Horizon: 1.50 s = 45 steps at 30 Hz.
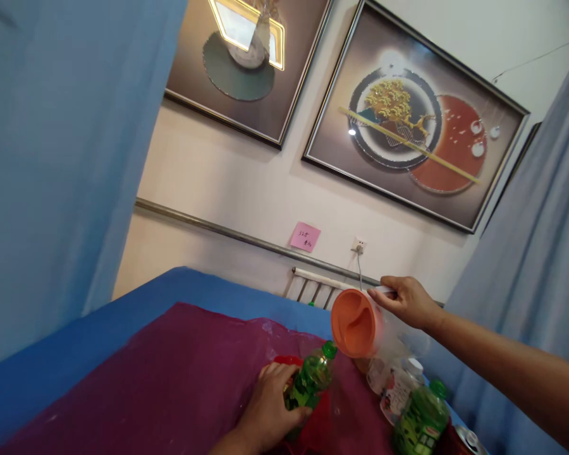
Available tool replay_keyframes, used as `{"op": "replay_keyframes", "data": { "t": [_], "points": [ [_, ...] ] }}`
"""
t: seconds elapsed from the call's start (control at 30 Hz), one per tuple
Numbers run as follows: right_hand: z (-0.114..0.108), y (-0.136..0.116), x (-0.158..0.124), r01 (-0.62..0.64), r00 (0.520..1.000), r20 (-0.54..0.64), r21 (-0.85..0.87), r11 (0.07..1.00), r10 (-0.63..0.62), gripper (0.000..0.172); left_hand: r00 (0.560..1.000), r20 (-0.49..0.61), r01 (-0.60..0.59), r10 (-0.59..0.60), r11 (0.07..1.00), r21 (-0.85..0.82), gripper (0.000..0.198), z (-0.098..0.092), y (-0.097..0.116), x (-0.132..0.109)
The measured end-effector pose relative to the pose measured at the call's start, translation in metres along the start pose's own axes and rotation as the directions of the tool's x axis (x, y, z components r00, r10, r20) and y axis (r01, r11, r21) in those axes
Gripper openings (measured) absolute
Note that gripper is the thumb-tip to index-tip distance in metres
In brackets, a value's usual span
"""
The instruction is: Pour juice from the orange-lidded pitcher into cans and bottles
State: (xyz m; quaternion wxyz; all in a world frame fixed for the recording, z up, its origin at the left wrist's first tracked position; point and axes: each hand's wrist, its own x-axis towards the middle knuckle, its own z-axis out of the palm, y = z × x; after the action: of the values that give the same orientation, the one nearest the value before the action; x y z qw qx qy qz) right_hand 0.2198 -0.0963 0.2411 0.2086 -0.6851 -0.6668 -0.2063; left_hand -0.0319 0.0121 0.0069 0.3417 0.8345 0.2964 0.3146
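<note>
My left hand (270, 411) is wrapped round a green plastic bottle (313, 376) with a green cap, which stands tilted on the maroon cloth (180, 379). Something red (287, 361) lies just behind my fingers. My right hand (405, 300) pinches the handle of a clear jug with an orange lid (355, 322), held in the air and tipped so the lid faces me, just right of and above the bottle's cap.
Right of the held bottle stand a clear bottle with a white cap (398, 382), another green bottle (422, 420) and a can top (467, 437). The table has a blue cover (137, 303). Blue curtains (52, 158) hang left and right. Framed pictures (408, 126) are on the wall.
</note>
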Motion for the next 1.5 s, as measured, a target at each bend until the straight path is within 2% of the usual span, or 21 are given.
{"op": "replay_keyframes", "data": {
  "t": [0.47, 1.5],
  "points": [
    [-0.0014, -0.0044, -0.0014, 0.029, 0.999, -0.024, -0.012, 1.000, -0.029, 0.052, 1.000, 0.008, 0.006, -0.006, 1.000, -0.009, 0.061, -0.0009, -0.0008, 0.0006],
    [-0.0015, -0.0039, 0.0019, 0.018, 1.000, 0.019, -0.011, 1.000, -0.018, 0.052, 1.000, -0.013, -0.016, 0.016, 1.000, -0.014, 0.059, -0.0001, -0.0001, -0.0012]
  ]
}}
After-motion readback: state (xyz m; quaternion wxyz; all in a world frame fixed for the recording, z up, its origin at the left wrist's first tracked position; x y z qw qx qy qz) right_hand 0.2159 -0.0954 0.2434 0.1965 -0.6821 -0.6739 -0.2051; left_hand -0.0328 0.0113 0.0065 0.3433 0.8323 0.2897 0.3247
